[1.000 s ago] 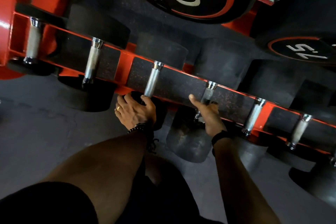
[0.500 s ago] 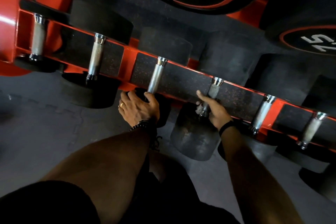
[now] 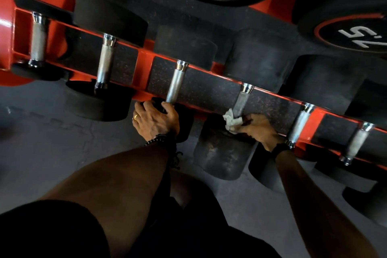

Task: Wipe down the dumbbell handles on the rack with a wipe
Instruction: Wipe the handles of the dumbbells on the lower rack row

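A crumpled white wipe sits right of the frame's centre, pressed against the near end of a metal dumbbell handle, where the handle meets its black rubber head. The right hand holds the wipe, its fingers curled round the cloth and the base of the handle; a dark band circles that wrist. Just to the left, the left hand grips the near head of the neighbouring dumbbell, fingers curled over the black rubber, with a gold ring on one finger and a beaded bracelet at the wrist. The dumbbells lie in a row across the red rack, which slants from upper left to lower right, its tray lined with speckled black matting. Larger dumbbells marked in white numerals fill the top of the frame. Grey floor shows at left.
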`<state>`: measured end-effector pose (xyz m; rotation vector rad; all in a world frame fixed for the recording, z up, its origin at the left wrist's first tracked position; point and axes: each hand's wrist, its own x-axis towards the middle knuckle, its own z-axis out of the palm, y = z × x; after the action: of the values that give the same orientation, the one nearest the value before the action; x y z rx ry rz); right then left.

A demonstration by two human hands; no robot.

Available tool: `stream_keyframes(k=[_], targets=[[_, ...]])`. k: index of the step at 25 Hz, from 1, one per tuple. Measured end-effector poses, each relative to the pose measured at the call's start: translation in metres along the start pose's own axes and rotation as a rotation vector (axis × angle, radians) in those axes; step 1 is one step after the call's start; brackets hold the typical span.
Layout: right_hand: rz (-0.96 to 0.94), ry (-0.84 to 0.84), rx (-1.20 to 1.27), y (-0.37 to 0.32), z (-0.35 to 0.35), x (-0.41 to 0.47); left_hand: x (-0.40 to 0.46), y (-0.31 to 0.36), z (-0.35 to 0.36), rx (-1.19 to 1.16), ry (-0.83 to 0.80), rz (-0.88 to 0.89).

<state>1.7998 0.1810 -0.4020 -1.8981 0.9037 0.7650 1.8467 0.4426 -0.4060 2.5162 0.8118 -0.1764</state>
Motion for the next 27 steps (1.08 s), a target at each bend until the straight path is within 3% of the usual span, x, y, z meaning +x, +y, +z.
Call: stream_keyframes(k=[5,7,10,13,15,18,22,24,27], targets=[[0.203,-0.027,0.087,-0.013,-0.004,0.008,-0.001,0.001,0.0,-0.009,0.006,-0.005],[0.252,0.069,0.072,-0.013,0.003,0.017,-0.001,0.001,0.0,-0.002,-0.003,-0.001],[0.181,0.312,-0.081,-0.012,0.02,0.02,-0.002,0.001,0.0,-0.003,-0.003,-0.004],[0.18,0.416,0.336,-0.021,0.031,0.01,-0.001,0.001,0.001,0.007,0.0,0.009],[0.178,0.311,0.608,-0.027,0.043,-0.001,0.0,0.0,0.001,0.013,0.0,0.003],[0.146,0.226,0.738,-0.033,0.033,0.002,-0.001,-0.001,0.001,0.007,-0.009,-0.004],[0.108,0.414,0.617,-0.056,0.007,0.032,0.0,0.001,0.001,0.027,-0.015,0.002],[0.064,0.548,0.363,-0.049,0.021,0.016,0.0,-0.002,0.001,0.035,-0.016,0.005],[-0.085,0.499,0.171,-0.017,0.044,-0.015,-0.001,-0.002,0.002,0.004,-0.007,-0.001]])
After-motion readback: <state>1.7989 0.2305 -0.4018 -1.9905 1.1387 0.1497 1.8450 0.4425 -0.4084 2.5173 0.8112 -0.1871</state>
